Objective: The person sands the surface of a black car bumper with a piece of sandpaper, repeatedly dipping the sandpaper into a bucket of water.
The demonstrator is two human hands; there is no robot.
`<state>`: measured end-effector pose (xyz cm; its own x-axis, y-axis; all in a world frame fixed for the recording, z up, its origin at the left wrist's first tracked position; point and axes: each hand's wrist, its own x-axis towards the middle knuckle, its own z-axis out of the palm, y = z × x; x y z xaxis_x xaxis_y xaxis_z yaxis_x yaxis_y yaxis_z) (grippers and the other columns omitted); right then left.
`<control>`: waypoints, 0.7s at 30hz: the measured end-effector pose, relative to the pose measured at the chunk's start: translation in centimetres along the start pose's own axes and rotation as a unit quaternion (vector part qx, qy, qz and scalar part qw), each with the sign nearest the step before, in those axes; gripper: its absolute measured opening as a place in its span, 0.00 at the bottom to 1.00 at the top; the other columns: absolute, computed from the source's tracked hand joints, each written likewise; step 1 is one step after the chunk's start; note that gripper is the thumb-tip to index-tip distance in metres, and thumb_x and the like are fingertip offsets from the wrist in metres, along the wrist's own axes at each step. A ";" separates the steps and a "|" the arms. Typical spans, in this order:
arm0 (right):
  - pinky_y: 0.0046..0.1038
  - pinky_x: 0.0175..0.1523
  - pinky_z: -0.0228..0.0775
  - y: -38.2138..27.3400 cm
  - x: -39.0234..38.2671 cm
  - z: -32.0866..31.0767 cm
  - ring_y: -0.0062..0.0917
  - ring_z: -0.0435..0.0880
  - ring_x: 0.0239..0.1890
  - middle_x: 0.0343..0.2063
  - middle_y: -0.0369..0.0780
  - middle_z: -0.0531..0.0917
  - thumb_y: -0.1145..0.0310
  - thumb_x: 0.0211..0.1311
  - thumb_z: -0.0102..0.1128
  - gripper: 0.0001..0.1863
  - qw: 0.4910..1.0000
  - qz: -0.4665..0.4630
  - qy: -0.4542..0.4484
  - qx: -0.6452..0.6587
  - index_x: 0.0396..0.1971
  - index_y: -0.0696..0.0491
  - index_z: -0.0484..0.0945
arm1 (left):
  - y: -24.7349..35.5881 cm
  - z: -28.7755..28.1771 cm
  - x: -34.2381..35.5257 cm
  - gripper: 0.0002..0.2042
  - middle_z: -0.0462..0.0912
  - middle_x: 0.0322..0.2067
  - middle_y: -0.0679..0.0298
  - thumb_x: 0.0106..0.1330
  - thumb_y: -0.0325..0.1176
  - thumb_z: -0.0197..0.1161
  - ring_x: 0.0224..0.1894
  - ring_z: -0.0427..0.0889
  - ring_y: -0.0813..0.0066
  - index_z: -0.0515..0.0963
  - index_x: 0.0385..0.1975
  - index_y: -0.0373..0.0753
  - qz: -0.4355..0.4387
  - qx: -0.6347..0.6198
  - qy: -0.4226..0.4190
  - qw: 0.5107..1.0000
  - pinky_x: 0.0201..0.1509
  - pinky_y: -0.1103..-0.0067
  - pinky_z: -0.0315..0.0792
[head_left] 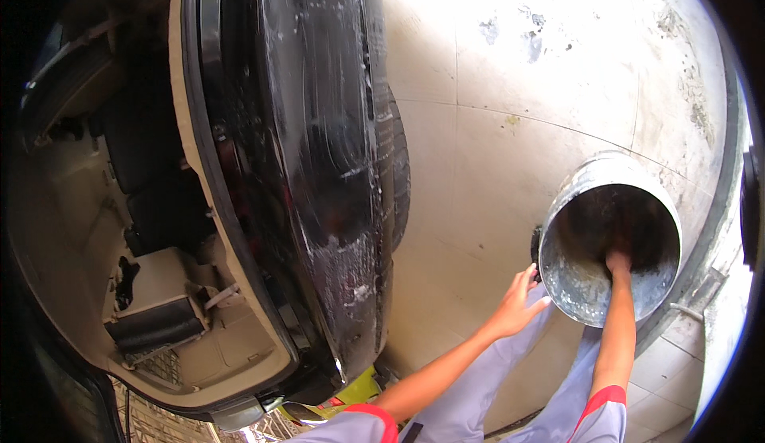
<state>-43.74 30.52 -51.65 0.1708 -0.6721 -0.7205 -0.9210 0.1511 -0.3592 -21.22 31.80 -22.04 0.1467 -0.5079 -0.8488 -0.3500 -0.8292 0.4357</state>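
Note:
A grey metal bucket (610, 307), its inner wall spotted with pale residue, is tipped so its mouth faces me at the right. My right hand (617, 261) reaches deep into it; the fingers are lost in the dark interior, so what they hold or touch is hidden. Beside the bucket's left wall, my left hand (514, 306) has its thumb spread away from the fingers. Those fingertips lie at the dark fitting (537, 253) on the bucket's side, seeming to touch it without wrapping round it.
On the left stands a black car with its rear open; streaks of white foam mark its bumper (335, 140). A tyre (400, 164) shows beyond it. Inside the car are folded seats (151, 284). Pale tiles (454, 228) with dark stains cover the floor. A raised edge curves along the right.

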 end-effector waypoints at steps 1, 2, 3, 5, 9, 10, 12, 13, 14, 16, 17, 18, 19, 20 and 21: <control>0.33 0.73 0.48 2.2 0.4 1.5 0.39 0.56 0.71 0.69 0.45 0.57 0.77 0.62 0.46 0.34 0.999 0.028 -0.023 0.007 0.70 0.49 0.54 | 2.5 -2.5 -1.1 0.33 0.65 0.61 0.54 0.63 0.34 0.64 0.62 0.70 0.62 0.56 0.66 0.37 0.049 0.025 0.006 0.998 0.61 0.67 0.70; 0.34 0.73 0.50 4.1 0.8 2.7 0.40 0.58 0.69 0.68 0.47 0.60 0.76 0.62 0.46 0.34 0.997 0.054 -0.048 0.014 0.70 0.50 0.55 | 5.1 -5.2 -2.3 0.31 0.67 0.61 0.54 0.63 0.33 0.64 0.61 0.72 0.61 0.59 0.65 0.36 0.097 0.048 0.014 0.994 0.59 0.68 0.71; 0.35 0.72 0.52 4.5 1.1 3.5 0.42 0.60 0.68 0.67 0.49 0.62 0.76 0.62 0.47 0.33 0.994 0.072 -0.076 0.021 0.70 0.50 0.55 | 7.2 -8.1 -3.7 0.28 0.70 0.58 0.54 0.62 0.32 0.64 0.57 0.74 0.62 0.63 0.62 0.36 0.140 0.074 0.045 0.986 0.57 0.69 0.72; 0.36 0.71 0.54 2.1 2.1 3.1 0.44 0.65 0.65 0.63 0.51 0.67 0.69 0.65 0.49 0.30 0.997 0.060 0.020 0.039 0.67 0.55 0.59 | 10.7 -13.1 -6.9 0.22 0.76 0.51 0.54 0.61 0.29 0.63 0.50 0.78 0.64 0.69 0.55 0.35 0.214 0.163 0.128 0.955 0.53 0.71 0.74; 0.37 0.71 0.53 1.0 4.2 4.0 0.44 0.63 0.66 0.63 0.52 0.66 0.68 0.65 0.49 0.29 0.999 0.031 0.021 -0.032 0.66 0.56 0.60 | 13.0 -20.2 -12.2 0.12 0.79 0.35 0.56 0.64 0.32 0.60 0.36 0.76 0.67 0.72 0.43 0.32 0.338 0.374 0.295 0.812 0.42 0.73 0.71; 0.37 0.72 0.52 1.5 4.5 5.1 0.43 0.63 0.67 0.64 0.52 0.66 0.68 0.65 0.48 0.29 0.998 0.006 0.022 -0.058 0.66 0.56 0.60 | 13.4 -21.8 -13.0 0.11 0.76 0.32 0.59 0.65 0.33 0.59 0.34 0.73 0.69 0.71 0.40 0.34 0.349 0.423 0.337 0.765 0.39 0.75 0.68; 0.41 0.72 0.48 4.8 4.8 8.2 0.46 0.60 0.68 0.64 0.52 0.65 0.67 0.66 0.46 0.27 0.998 -0.015 0.038 -0.048 0.65 0.56 0.62 | 12.7 -25.2 -13.7 0.08 0.71 0.27 0.60 0.61 0.31 0.60 0.27 0.68 0.68 0.70 0.33 0.34 0.356 0.385 0.441 0.728 0.33 0.74 0.65; 0.43 0.73 0.46 6.1 4.8 9.5 0.47 0.59 0.68 0.65 0.52 0.64 0.66 0.66 0.45 0.27 0.998 -0.027 0.043 -0.045 0.65 0.56 0.62 | 12.9 -26.6 -13.7 0.10 0.68 0.28 0.60 0.65 0.34 0.57 0.27 0.65 0.70 0.68 0.31 0.34 0.334 0.382 0.452 0.734 0.32 0.75 0.62; 0.43 0.73 0.47 6.4 5.0 10.4 0.47 0.59 0.68 0.64 0.52 0.65 0.66 0.66 0.44 0.26 0.998 -0.015 0.038 -0.051 0.64 0.56 0.64 | 12.5 -27.6 -14.1 0.12 0.67 0.26 0.61 0.68 0.38 0.55 0.26 0.64 0.71 0.68 0.30 0.34 0.290 0.345 0.450 0.771 0.31 0.76 0.61; 0.42 0.73 0.47 6.6 4.9 11.4 0.46 0.60 0.68 0.63 0.52 0.66 0.67 0.66 0.44 0.24 0.998 0.012 0.029 -0.063 0.62 0.56 0.67 | 11.5 -28.8 -14.3 0.16 0.64 0.25 0.63 0.71 0.43 0.49 0.26 0.62 0.74 0.66 0.28 0.35 0.244 0.331 0.440 0.798 0.30 0.78 0.58; 0.42 0.72 0.48 6.1 4.9 11.5 0.46 0.60 0.68 0.63 0.52 0.66 0.68 0.65 0.45 0.25 0.996 0.008 0.068 -0.056 0.62 0.56 0.68 | 11.2 -29.1 -14.1 0.18 0.62 0.25 0.65 0.72 0.45 0.47 0.26 0.60 0.76 0.65 0.27 0.36 0.245 0.355 0.434 0.791 0.30 0.79 0.56; 0.42 0.72 0.49 5.8 4.7 11.6 0.46 0.60 0.68 0.63 0.53 0.66 0.69 0.65 0.45 0.25 0.993 0.006 0.107 -0.050 0.62 0.56 0.68 | 10.9 -29.4 -13.8 0.19 0.61 0.26 0.66 0.73 0.48 0.44 0.26 0.59 0.79 0.63 0.27 0.36 0.245 0.378 0.427 0.784 0.30 0.81 0.54; 0.42 0.72 0.50 5.6 4.4 11.5 0.46 0.61 0.67 0.63 0.53 0.66 0.70 0.64 0.45 0.25 0.988 0.004 0.146 -0.046 0.61 0.55 0.68 | 10.4 -29.6 -13.3 0.20 0.60 0.25 0.67 0.73 0.49 0.43 0.26 0.58 0.80 0.62 0.26 0.37 0.259 0.366 0.438 0.780 0.30 0.80 0.53; 0.42 0.72 0.50 4.1 4.4 10.9 0.45 0.61 0.67 0.63 0.53 0.66 0.71 0.63 0.45 0.25 0.994 -0.014 0.099 -0.041 0.62 0.55 0.67 | 9.9 -29.5 -13.2 0.21 0.59 0.25 0.67 0.73 0.50 0.41 0.26 0.57 0.80 0.61 0.26 0.38 0.267 0.359 0.455 0.770 0.29 0.80 0.52; 0.42 0.71 0.51 2.5 4.4 9.8 0.45 0.61 0.67 0.64 0.53 0.65 0.72 0.62 0.46 0.26 0.997 -0.035 0.051 -0.037 0.63 0.54 0.67 | 9.5 -29.3 -13.4 0.22 0.57 0.25 0.68 0.74 0.52 0.40 0.26 0.56 0.80 0.60 0.25 0.38 0.274 0.353 0.472 0.760 0.29 0.80 0.50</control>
<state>-41.86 35.02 -61.51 0.2023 -0.7501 -0.6297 -0.9321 0.0498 -0.3588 0.58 23.91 2.23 0.2826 -0.9489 0.1404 -0.9578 -0.2713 0.0946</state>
